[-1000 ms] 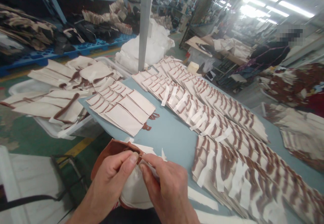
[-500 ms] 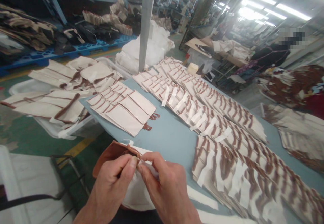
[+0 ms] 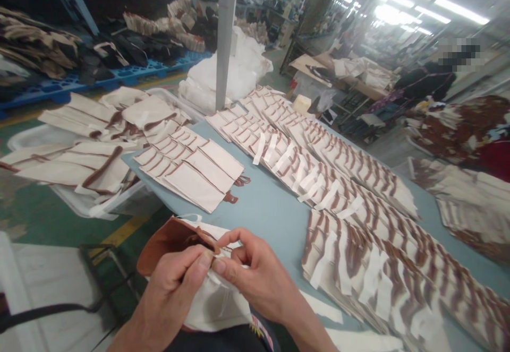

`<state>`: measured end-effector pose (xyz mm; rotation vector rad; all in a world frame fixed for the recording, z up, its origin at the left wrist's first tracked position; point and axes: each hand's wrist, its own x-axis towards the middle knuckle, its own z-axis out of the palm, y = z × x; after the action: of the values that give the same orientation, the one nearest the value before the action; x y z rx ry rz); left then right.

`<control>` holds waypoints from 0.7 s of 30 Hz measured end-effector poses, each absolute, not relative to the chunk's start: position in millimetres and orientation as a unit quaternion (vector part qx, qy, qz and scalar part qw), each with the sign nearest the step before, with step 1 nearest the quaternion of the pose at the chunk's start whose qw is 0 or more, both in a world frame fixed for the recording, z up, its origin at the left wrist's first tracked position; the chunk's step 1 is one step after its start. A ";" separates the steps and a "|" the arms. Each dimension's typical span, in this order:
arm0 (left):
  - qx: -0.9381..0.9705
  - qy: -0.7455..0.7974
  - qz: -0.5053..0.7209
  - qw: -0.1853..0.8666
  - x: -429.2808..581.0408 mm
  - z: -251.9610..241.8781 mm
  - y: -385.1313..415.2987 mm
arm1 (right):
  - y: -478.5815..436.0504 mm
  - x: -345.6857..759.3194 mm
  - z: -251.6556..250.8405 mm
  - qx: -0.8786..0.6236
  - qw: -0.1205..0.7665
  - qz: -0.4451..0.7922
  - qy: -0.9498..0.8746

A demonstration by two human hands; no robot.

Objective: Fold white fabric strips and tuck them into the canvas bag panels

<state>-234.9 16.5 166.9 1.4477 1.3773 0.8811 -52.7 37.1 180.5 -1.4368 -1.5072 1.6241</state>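
An off-white fabric piece, like a pouch, with a brown rim and brown inner side (image 3: 159,246) lies at the near table edge, over my lap. My left hand (image 3: 175,283) pinches its brown edge between thumb and bent index finger. Right beside it, my right hand (image 3: 255,275) grips the same edge, thumb against the rim and index finger arched above. What lies between the fingertips is too small to make out. Thin white threads hang below the fingers. Beyond the hands, stacked off-white pieces with brown edges (image 3: 195,171) rest on the blue-grey table (image 3: 263,208).
Long overlapping rows of similar pieces (image 3: 358,208), some with white strips on top, cover the table's right side. A white tub (image 3: 75,198) of pieces stands at the left. A metal post (image 3: 226,39) rises behind the table. A person (image 3: 426,81) is at the far right.
My right hand has turned and its index finger has lifted off the edge into an arch. The pouch has tilted and shifted slightly left, showing more of its brown inside.
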 end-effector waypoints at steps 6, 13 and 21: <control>0.603 0.498 0.295 0.549 -251.6 159.4 22.2 | 39.7 -51.4 178.9 -0.504 0.248 0.646 -0.517; 0.634 0.512 0.212 0.539 -265.4 157.0 23.7 | 38.4 -50.2 170.1 -0.472 0.255 0.693 -0.482; 0.570 0.561 0.322 0.507 -236.7 165.8 19.9 | 46.6 -50.1 156.2 -0.357 0.266 0.796 -0.410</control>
<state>-236.7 19.9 165.8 1.3742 1.3519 0.7775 -50.1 46.6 156.2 -0.9637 -1.1073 2.1503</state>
